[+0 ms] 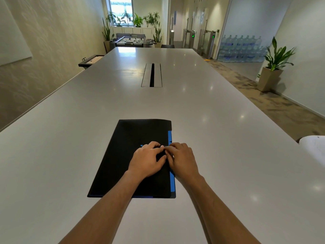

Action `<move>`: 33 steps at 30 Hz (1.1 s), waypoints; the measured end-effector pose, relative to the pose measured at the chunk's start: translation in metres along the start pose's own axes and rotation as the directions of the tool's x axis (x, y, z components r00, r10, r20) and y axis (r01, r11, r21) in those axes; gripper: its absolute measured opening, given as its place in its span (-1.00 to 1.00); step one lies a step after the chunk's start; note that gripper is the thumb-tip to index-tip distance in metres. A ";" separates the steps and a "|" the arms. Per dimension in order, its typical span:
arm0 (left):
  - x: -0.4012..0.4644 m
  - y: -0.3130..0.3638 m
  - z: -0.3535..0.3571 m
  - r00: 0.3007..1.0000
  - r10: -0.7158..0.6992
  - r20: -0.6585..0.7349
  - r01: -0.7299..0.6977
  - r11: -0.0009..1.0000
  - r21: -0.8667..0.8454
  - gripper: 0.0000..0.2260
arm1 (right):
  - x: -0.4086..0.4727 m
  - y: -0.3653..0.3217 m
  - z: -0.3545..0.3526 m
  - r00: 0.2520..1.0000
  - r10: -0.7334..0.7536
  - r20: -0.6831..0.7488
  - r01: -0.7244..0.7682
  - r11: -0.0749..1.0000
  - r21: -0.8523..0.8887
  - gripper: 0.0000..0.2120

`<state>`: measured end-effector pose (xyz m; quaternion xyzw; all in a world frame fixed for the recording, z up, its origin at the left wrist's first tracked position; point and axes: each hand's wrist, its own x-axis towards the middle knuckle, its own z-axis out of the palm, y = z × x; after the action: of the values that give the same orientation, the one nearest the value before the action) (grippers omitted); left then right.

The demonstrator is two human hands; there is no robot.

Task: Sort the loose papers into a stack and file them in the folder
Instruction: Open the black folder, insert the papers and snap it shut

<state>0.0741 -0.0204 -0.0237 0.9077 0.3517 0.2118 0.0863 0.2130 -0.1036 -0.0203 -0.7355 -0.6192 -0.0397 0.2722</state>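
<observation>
A black folder (pixel 126 155) with a blue edge along its right side lies closed and flat on the grey table (pixel 70 138), near the front edge. My left hand (pixel 147 160) rests palm down on the folder's cover, fingers bent. My right hand (pixel 182 158) sits beside it at the folder's right edge, fingertips touching those of the left hand near a small clasp; what they pinch is hidden. A white sheet of paper (pixel 314 148) lies at the table's right edge, partly cut off by the frame.
A cable slot (pixel 152 75) is set into the table's middle. A potted plant (pixel 272 67) stands on the floor to the right, with stacked water bottles (pixel 241 48) behind. A foosball table (pixel 131 41) stands past the far end.
</observation>
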 end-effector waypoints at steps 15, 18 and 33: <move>0.000 -0.001 -0.004 1.000 -0.001 0.010 0.001 0.995 -0.095 -0.62 | -0.001 -0.001 0.000 1.000 0.007 0.023 -0.006 1.000 -0.021 -0.73; 0.000 -0.001 -0.006 1.000 -0.011 0.004 0.012 0.993 -0.117 -0.63 | -0.001 -0.003 0.001 1.000 0.024 0.017 -0.023 1.000 -0.014 -0.74; -0.001 0.004 -0.007 1.000 0.025 0.003 -0.025 0.998 0.065 -0.62 | 0.001 -0.010 0.001 0.995 0.058 0.087 -0.046 0.991 -0.128 -0.74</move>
<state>0.0727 -0.0245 -0.0169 0.9146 0.3469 0.2005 0.0547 0.2039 -0.1015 -0.0168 -0.7682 -0.6077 -0.0383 0.1977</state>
